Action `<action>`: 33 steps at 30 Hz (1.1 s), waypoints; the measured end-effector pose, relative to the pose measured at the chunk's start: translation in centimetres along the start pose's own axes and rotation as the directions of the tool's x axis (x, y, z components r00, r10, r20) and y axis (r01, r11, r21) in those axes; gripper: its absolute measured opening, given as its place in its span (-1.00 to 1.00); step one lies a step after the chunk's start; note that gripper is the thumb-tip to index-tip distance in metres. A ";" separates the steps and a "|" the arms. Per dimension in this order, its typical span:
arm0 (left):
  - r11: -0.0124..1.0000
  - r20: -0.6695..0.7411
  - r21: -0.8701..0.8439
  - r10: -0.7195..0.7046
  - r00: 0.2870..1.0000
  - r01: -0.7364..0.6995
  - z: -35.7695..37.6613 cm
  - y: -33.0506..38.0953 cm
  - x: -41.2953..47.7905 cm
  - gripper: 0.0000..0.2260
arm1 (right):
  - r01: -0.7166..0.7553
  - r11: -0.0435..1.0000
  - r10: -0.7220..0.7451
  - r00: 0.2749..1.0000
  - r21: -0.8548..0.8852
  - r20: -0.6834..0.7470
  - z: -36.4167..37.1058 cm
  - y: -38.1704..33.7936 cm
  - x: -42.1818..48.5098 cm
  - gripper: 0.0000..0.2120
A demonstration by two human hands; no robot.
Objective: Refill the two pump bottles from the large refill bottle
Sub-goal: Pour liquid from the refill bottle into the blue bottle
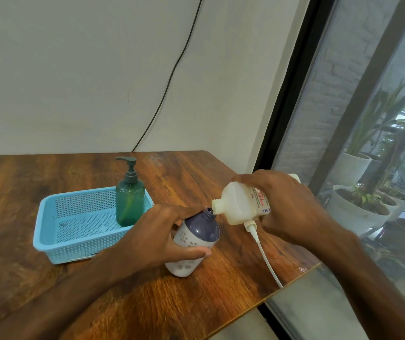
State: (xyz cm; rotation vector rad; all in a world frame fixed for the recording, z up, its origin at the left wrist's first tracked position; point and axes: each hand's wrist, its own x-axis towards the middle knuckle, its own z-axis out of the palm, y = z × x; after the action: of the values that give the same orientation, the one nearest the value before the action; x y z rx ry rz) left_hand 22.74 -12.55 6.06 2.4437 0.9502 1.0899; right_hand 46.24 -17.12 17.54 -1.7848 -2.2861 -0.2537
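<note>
At the centre of the frame, your left hand [169, 234] wraps its fingers around a white bottle [191, 246] with a dark blue top and a pale flower pattern, holding it tilted on the wooden table [49, 173] with its open neck pointing up and to the right. Your right hand [289, 207], just right of centre, grips a cream refill bottle [239, 204] with fingers closed over its labelled body, tipping it sideways so its threaded mouth meets the open neck of the white bottle. Whether liquid is flowing there is too small to tell. A white pump tube [262, 251] hangs below the refill bottle, at the heel of your right hand, and runs down toward the table's right edge; whether your fingers pinch it or it merely lies against them cannot be told. Left of centre, a green pump bottle [130, 202] with its dark pump head screwed on stands upright in the right end of a light blue perforated basket [56, 231], which sits on the table just beside your left forearm. A black cable [172, 72] runs down the pale wall in the upper half of the frame to the table's back edge. A large window [358, 119] fills the right side, with potted plants [358, 204] in white pots beyond the glass.
</note>
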 end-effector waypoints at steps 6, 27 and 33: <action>1.000 -0.003 0.000 -0.004 1.000 0.004 0.0 0.1 0.0 -0.34 | 0.004 1.000 -0.004 1.000 0.001 -0.001 0.1 0.1 0.1 -0.29; 1.000 -0.012 0.001 -0.004 1.000 0.004 -0.1 0.2 0.0 -0.34 | 0.021 0.999 -0.021 1.000 -0.028 0.000 0.1 0.2 0.5 -0.29; 1.000 -0.003 0.000 -0.002 1.000 0.002 -0.1 0.1 0.0 -0.32 | 0.021 0.999 -0.021 1.000 -0.031 0.001 0.0 0.1 0.4 -0.28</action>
State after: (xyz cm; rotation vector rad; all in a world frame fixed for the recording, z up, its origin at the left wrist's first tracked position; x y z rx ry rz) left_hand 22.75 -12.62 6.21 2.4413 0.9536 1.0934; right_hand 46.22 -16.70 17.65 -1.7762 -2.3150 -0.2935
